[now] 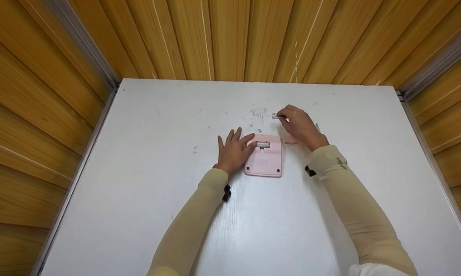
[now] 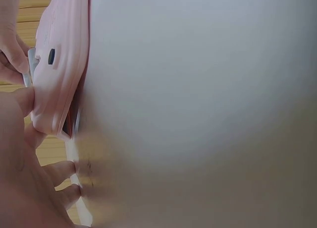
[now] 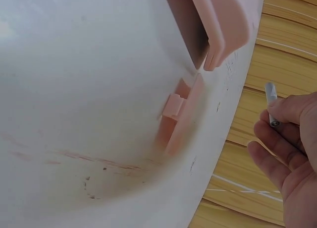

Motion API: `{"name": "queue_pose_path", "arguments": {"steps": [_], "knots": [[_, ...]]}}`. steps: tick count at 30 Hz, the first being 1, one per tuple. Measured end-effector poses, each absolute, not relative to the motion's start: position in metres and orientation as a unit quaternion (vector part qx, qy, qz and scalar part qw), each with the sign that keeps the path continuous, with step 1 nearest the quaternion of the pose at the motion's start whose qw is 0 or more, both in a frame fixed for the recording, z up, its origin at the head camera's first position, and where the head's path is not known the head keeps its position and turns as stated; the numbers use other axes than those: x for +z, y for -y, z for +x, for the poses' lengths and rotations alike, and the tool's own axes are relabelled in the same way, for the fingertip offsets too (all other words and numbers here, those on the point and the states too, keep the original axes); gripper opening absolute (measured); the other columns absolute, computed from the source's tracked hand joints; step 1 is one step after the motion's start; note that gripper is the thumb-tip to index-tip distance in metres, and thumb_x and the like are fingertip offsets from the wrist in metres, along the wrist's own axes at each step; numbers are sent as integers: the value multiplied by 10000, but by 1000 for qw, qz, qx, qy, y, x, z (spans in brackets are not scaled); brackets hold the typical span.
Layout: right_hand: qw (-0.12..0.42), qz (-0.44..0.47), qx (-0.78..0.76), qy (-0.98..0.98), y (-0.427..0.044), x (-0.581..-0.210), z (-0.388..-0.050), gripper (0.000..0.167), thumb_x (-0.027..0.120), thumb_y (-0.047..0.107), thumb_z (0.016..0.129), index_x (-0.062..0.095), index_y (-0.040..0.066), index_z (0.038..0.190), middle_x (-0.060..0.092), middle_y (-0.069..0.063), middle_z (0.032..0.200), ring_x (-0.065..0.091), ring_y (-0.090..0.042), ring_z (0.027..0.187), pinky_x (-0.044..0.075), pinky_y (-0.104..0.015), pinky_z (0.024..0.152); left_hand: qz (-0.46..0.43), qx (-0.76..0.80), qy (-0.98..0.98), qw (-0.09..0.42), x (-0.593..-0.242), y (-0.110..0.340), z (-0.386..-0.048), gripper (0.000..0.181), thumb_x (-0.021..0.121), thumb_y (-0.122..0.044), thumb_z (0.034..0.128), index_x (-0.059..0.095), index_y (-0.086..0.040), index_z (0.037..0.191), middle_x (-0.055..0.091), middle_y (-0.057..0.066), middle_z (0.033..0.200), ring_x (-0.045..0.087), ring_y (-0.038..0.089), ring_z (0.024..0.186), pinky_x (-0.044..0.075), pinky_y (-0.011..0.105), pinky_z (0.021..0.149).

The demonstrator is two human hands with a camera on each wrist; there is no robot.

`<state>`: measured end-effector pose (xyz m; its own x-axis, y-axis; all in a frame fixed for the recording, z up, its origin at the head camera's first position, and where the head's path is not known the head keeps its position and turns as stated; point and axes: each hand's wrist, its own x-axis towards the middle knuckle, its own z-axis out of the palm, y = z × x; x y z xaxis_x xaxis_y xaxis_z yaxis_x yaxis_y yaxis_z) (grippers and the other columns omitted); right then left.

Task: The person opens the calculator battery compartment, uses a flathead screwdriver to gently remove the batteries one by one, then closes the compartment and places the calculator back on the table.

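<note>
At nine o'clock of a pink, rounded plastic device, laid underside up, a left hand is spread, its thumb rested beside the device's recess. In that recess a silvery cylinder appears to be seated. Toward one o'clock, a slim white battery is pinched by thumb and finger of the right hand, still to be fitted or put aside. Toward two o'clock, a clipped pink plastic cover lies detached, so refitting is judged undone. Broad room is left toward nine and three on the smooth white table; its far edge is found nearer, at twelve.
</note>
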<state>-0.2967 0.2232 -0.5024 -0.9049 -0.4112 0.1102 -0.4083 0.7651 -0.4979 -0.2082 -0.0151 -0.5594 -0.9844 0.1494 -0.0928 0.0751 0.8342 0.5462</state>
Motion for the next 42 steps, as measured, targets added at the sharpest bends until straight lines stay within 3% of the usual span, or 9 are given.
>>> {"name": "queue_pose_path", "arguments": {"steps": [29,42], "knots": [[81,-191,-236,-949,-227,-524,-314,244,627,24,1068,718,-25,1290,677,-173,1242,624,-347,1234,480,-497,1108,75,291,-952,57,-559,16,-207,567,408,-605,1100,543,-332,1578,274,100,1735,147,332,1619,-39,665,1249],[57,-206,-202,-956,-227,-529,-320,226,618,8,1060,725,-40,1253,679,-182,1201,630,-366,1213,479,-507,1095,74,294,-951,58,-559,17,-207,578,401,-611,1095,536,-332,1584,270,95,1737,142,326,1621,-40,670,1247]]}}
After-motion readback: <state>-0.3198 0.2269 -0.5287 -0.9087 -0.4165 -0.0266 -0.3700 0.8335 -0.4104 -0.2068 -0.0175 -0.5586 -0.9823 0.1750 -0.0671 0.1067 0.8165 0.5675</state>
